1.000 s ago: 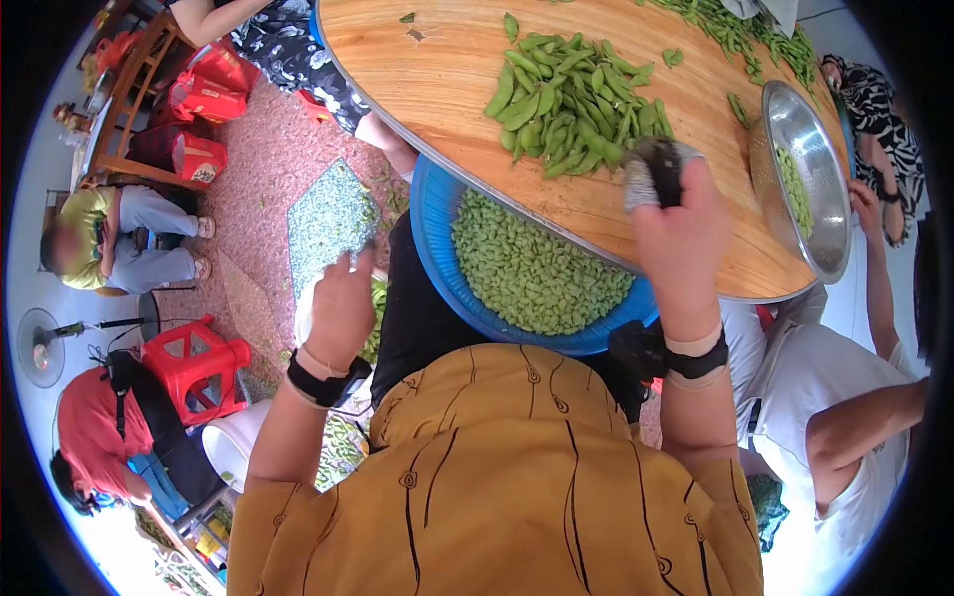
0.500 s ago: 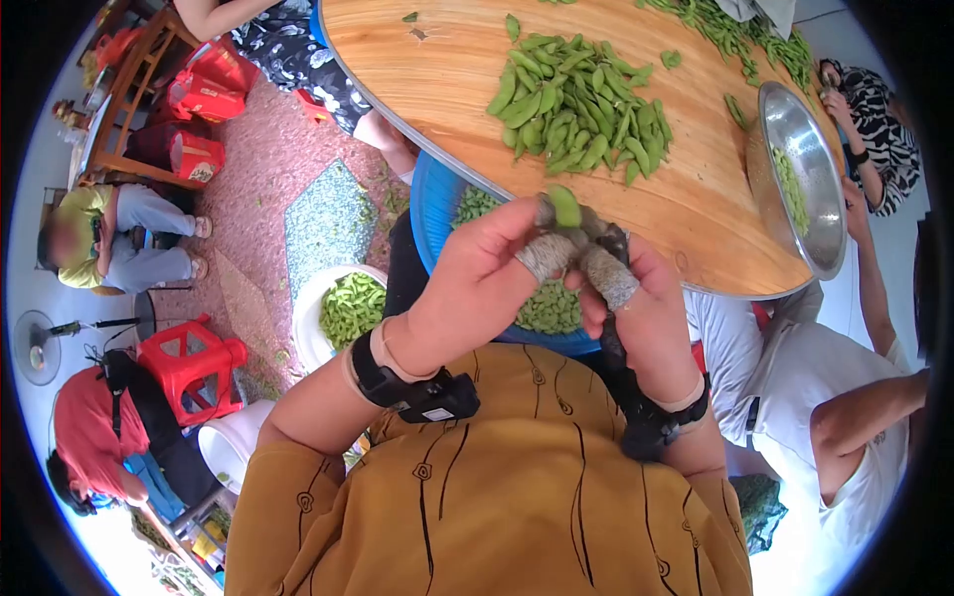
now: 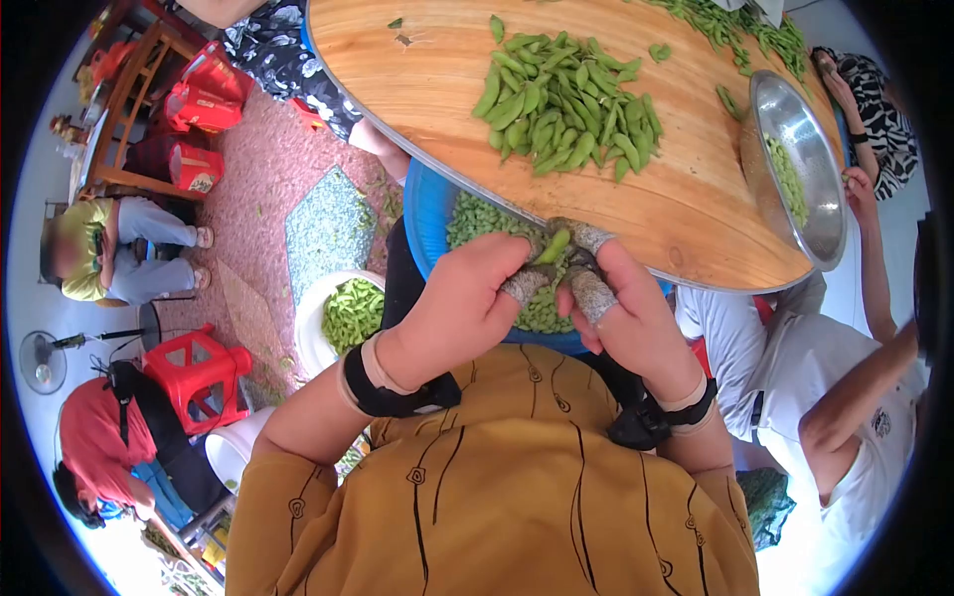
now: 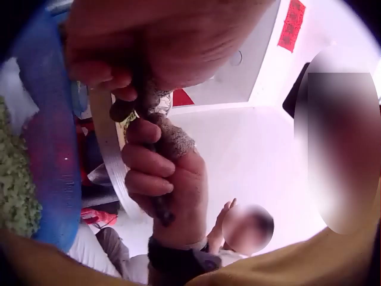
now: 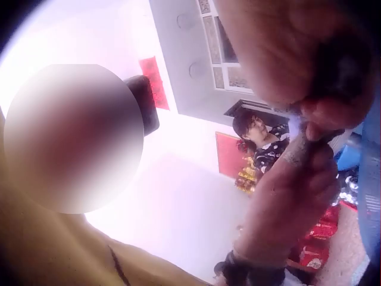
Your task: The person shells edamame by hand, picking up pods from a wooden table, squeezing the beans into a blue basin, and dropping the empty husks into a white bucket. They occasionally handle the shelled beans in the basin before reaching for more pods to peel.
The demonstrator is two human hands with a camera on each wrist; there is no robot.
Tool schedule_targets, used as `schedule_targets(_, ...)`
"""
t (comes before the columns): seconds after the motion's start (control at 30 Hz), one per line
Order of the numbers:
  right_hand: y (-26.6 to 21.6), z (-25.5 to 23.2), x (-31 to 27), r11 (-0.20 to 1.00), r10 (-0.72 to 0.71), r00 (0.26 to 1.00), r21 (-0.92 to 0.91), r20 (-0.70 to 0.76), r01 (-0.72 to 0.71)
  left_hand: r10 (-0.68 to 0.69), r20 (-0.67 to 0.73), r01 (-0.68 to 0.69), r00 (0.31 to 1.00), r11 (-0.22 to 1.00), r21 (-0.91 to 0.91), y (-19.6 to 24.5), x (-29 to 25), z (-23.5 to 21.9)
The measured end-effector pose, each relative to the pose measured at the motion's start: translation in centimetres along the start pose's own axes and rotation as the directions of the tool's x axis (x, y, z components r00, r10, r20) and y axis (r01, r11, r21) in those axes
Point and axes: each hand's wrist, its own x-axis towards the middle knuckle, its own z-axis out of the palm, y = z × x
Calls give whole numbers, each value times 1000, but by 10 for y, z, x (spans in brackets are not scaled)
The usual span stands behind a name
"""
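In the head view a green pod (image 3: 553,247) is pinched between the wrapped fingertips of the left hand (image 3: 467,293) and the right hand (image 3: 626,313). Both hands meet over the near table edge, above a blue basin (image 3: 427,214) of shelled green beans (image 3: 475,221). A pile of pods (image 3: 571,109) lies on the wooden table (image 3: 397,89) just beyond them. The left wrist view shows the right hand (image 4: 169,173) with curled fingers touching the left hand's fingertips; the pod itself is hard to make out there.
A metal colander (image 3: 815,149) with beans stands at the table's right. To the left are a white bucket (image 3: 310,323) of pods, a red stool (image 3: 199,372) and a fan (image 3: 42,363). Several people sit around, and more pods (image 3: 775,40) lie at the table's far side.
The right hand has come back from the pod pile, and the left hand from beside the white bucket. They have met over the basin with a pod, which has since shifted slightly lower.
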Motion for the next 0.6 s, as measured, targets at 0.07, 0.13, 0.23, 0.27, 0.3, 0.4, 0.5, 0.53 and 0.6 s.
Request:
schedule_targets(0.07, 2, -2, 0, 992, 100, 995, 72, 23, -102, 85, -33, -76, 996, 973, 217, 4, -2, 1)
schedule_targets(0.13, 10, -4, 1, 987, 79, 995, 137, 65, -87, 93, -22, -87, 995, 976, 202, 3, -2, 1)
schedule_targets(0.23, 5, -3, 0, 961, 96, 988, 248, 118, -123, 103, 22, -105, 994, 992, 76, -6, -3, 1)
schedule_targets(0.27, 3, -2, -1, 960, 98, 988, 248, 121, -126, 115, 60, -113, 991, 993, -38, -9, -3, 2)
schedule_targets(0.3, 1, -2, -2, 948, 105, 985, 285, 137, -141, 113, 57, -111, 992, 993, -38, -5, -4, 2)
schedule_targets(0.4, 2, 3, -4, 950, 99, 989, 286, 109, -127, -178, 143, 226, 974, 842, -490, 5, -6, 0)
schedule_targets(0.5, 3, 4, -4, 978, 46, 997, 199, 59, -57, -265, 189, 326, 945, 771, -548, 3, -5, -2)
schedule_targets(0.53, 3, 4, -4, 989, 7, 999, 147, 52, -14, -237, 157, 284, 959, 795, -536, -1, -6, 0)
schedule_targets(0.6, 5, 3, -4, 993, 10, 998, 120, 57, -17, -208, 126, 243, 970, 816, -525, -9, -8, 6)
